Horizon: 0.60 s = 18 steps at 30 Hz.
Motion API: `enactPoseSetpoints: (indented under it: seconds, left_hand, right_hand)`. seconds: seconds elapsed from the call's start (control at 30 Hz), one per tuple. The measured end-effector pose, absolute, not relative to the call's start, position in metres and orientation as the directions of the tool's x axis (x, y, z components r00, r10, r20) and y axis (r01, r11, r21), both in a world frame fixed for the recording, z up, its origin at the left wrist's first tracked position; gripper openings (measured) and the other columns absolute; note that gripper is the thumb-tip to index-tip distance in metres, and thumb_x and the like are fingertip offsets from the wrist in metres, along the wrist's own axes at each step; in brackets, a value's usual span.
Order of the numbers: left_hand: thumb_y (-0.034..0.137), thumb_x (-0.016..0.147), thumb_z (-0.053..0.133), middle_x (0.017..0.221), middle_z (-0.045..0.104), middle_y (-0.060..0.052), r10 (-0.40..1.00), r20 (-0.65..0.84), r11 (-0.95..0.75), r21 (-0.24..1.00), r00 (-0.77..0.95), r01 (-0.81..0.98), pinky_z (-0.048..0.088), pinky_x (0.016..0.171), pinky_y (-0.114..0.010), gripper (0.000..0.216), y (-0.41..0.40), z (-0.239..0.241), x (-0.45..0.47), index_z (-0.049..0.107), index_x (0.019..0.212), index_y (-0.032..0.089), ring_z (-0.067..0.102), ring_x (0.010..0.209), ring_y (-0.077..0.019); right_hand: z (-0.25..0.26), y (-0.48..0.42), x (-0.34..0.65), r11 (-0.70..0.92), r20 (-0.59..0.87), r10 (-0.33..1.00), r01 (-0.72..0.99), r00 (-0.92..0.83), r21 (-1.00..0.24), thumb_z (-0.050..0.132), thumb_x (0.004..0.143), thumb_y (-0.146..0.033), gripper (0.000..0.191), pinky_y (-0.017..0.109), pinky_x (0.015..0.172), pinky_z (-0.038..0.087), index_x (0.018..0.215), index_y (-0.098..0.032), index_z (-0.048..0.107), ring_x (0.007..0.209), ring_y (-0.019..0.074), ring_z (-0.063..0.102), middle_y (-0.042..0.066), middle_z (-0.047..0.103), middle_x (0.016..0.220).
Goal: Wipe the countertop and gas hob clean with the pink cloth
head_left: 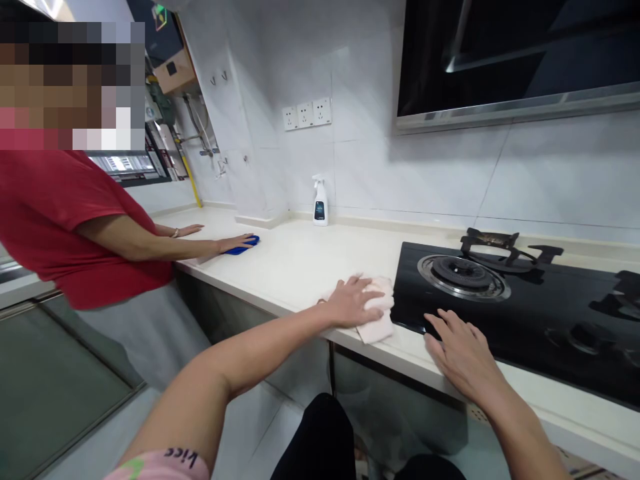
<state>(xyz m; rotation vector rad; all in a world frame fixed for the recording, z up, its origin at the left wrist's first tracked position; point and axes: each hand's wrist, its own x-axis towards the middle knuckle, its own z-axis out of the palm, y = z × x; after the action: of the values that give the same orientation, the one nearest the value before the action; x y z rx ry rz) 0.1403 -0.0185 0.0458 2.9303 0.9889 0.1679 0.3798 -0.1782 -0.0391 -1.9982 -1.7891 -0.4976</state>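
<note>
My left hand (350, 303) holds a pale pink cloth (377, 327) down against the white countertop (295, 277), just left of the black gas stove (425, 317). Part of the cloth hangs over the counter's front edge, and its underside is hidden beneath my palm. Empty and with its fingers apart, my right hand (460, 347) rests by the stove's front edge. Nearest to it on the stove is the round burner (463, 275). A black pan support (510, 250) lies off that burner, towards the wall.
On the left a co-worker in a red top (100, 220) presses a blue cloth (243, 247) on the same counter. A white spray bottle (320, 203) stands against the tiled wall, below the sockets (307, 114). The dark range hood (520, 60) overhangs the stove.
</note>
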Motion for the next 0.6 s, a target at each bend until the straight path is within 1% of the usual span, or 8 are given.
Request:
enactPoseSetpoints:
  seconds: [0.07,0.17,0.3,0.43,0.53,0.6]
  left_hand:
    - [0.067,0.101,0.048,0.174,0.037,-0.006,0.551,0.101,-0.834,0.07,0.828,0.547,0.034,0.121,-0.066,0.061,-0.031,0.045,0.137,0.055,0.155,0.04,0.024,0.162,-0.0386]
    - [0.06,0.102,0.053,0.173,0.039,-0.006,0.541,0.093,-0.841,0.063,0.836,0.537,0.037,0.122,-0.062,0.056,-0.031,0.044,0.128,0.056,0.154,0.04,0.028,0.162,-0.0364]
    - [0.06,0.103,0.048,0.173,0.039,-0.004,0.563,0.082,-0.827,0.049,0.823,0.561,0.037,0.123,-0.062,0.055,-0.006,0.045,0.141,0.055,0.155,0.042,0.03,0.161,-0.0355]
    - [0.058,0.105,0.042,0.173,0.038,-0.003,0.585,0.096,-0.81,0.023,0.805,0.586,0.035,0.124,-0.061,0.054,0.037,0.046,0.189,0.054,0.155,0.042,0.03,0.16,-0.0329]
    - [0.06,0.106,0.038,0.174,0.038,-0.001,0.625,0.093,-0.78,0.047,0.775,0.624,0.033,0.124,-0.062,0.054,0.075,0.045,0.232,0.054,0.155,0.042,0.031,0.159,-0.0323]
    - [0.062,0.104,0.038,0.174,0.038,0.001,0.657,0.086,-0.754,0.071,0.749,0.653,0.031,0.125,-0.061,0.056,0.102,0.043,0.255,0.054,0.154,0.043,0.032,0.158,-0.0328]
  right_hand:
    - [-0.041,-0.178,0.381,-0.09,0.519,0.849,0.994,0.105,-0.054,0.03,0.104,-0.037,0.055,0.057,0.12,0.037,0.139,-0.017,0.067,0.145,0.0331,0.05,0.016,0.06,0.151]
    - [-0.044,-0.179,0.382,-0.082,0.523,0.848,0.996,0.088,-0.035,0.029,0.104,-0.038,0.056,0.058,0.119,0.037,0.14,-0.017,0.067,0.146,0.0345,0.05,0.017,0.06,0.151]
    - [-0.046,-0.18,0.381,-0.072,0.548,0.834,0.997,0.067,-0.012,0.027,0.105,-0.041,0.059,0.06,0.118,0.039,0.139,-0.016,0.068,0.146,0.0363,0.05,0.018,0.061,0.15]
    - [-0.055,-0.182,0.383,-0.049,0.598,0.8,0.999,0.043,-0.005,0.03,0.104,-0.043,0.058,0.061,0.118,0.039,0.137,-0.016,0.069,0.147,0.0372,0.05,0.019,0.061,0.15]
    - [-0.07,-0.184,0.396,0.011,0.614,0.789,1.0,-0.01,0.002,0.038,0.1,-0.041,0.051,0.065,0.119,0.038,0.134,-0.022,0.071,0.15,0.0393,0.047,0.015,0.062,0.152]
    - [-0.08,-0.187,0.411,0.09,0.585,0.806,0.996,-0.09,0.03,0.042,0.096,-0.041,0.048,0.071,0.117,0.038,0.128,-0.028,0.075,0.148,0.043,0.049,0.012,0.064,0.149]
